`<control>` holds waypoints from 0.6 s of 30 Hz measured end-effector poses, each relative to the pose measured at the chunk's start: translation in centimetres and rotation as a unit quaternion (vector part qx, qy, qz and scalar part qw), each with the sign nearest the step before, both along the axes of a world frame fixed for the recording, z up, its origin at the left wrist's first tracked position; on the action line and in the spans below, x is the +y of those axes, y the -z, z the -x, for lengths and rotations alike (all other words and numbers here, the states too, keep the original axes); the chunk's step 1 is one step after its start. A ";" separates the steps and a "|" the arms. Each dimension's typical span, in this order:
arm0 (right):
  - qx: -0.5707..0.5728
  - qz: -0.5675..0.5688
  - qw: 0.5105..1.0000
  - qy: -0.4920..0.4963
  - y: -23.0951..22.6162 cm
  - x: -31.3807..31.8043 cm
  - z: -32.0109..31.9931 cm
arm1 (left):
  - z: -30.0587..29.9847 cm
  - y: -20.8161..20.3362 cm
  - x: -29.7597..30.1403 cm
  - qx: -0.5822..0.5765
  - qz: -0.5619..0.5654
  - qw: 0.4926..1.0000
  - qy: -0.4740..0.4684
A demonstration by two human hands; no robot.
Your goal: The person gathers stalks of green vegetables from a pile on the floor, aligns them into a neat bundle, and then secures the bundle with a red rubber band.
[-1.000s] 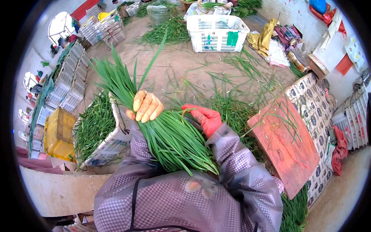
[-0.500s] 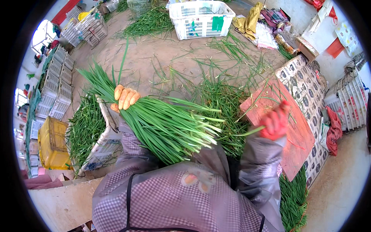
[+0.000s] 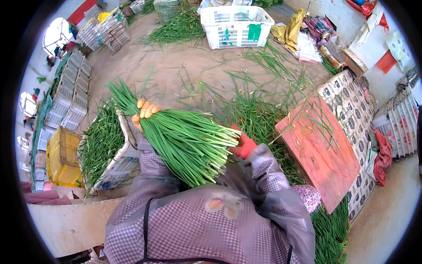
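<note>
bunching step: left hand (image 3: 145,112) fingers clamped round chive bundle (image 3: 184,143), right hand (image 3: 242,145) at cut ends, grip unclear; evening ends likely next.

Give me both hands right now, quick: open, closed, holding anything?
Left hand: closed around the bundle of green chives, near its leafy end.
Right hand: red-gloved, against the bundle's cut ends; grip cannot be told.

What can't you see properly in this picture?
Head view only:
- Right hand: mostly hidden behind the bundle of green stalks, so its grip is unclear.
- Left hand: only fingertips show over the bundle.
- White crate: its inside is too small to tell.
- Stacked trays: bent, blurred near the rim.
</note>
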State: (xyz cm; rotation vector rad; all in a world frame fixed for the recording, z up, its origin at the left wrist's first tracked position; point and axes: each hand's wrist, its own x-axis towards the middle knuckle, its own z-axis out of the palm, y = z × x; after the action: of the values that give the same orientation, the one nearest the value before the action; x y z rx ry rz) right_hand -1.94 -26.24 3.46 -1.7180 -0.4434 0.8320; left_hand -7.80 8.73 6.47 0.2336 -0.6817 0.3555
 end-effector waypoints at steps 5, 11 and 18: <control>0.067 -0.065 0.993 0.075 7.7 -4.7 -2.6 | 0.3 1.4 1.2 0.037 0.004 0.999 -0.015; 0.146 -0.004 0.989 0.019 -2.3 -4.6 -0.8 | 0.9 2.7 2.0 0.063 0.003 0.997 -0.038; 0.088 -0.112 0.981 -0.133 -1.9 -1.9 -0.4 | -0.4 2.6 1.8 0.086 -0.013 0.996 -0.033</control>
State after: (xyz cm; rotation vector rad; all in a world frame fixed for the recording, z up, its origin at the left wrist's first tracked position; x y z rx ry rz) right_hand -1.53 -28.17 5.36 -1.3812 -0.6301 1.0739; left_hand -7.44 10.56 3.92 0.3085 -0.5106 0.3860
